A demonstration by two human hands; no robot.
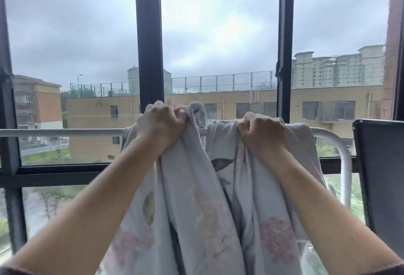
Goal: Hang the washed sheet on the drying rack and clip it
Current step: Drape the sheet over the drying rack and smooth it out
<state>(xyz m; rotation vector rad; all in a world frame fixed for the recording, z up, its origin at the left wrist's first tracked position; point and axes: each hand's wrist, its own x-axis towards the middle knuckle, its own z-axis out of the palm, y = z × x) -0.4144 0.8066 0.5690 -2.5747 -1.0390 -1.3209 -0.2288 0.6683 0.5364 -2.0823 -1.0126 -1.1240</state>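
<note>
Both hands — left hand (162, 125), right hand (263, 132) — clench bunched sheet (196, 198) at the rack rail (61, 132)

- Pale grey-blue fabric sheet (203, 198) at 6 o'clock: printed with dusty pink flower clusters, olive and dark green leaves, faint yellow sprigs.
- White round metal tube rack rail (65, 132) from 9 to 3 o'clock: plain white throughout.
- Black metal window frame (149, 34) at 12 o'clock: solid, unpatterned.
- Long flat-roofed ochre-yellow building (240, 99) at centre: dotted with dark grey window squares.
- Orange-brown block of flats (48, 104) at 9 o'clock: pale cream band along the base.
- Pale cream-green tower blocks (338, 67) at 2 o'clock.
- Overcast sky (218, 12) at 12 o'clock: mottled blue-grey, whiter patch near the middle.
- Dark charcoal flat panel (382, 176) at 3 o'clock.
- Dark brownish sleeve edge (8, 271) at 7 o'clock.
</note>
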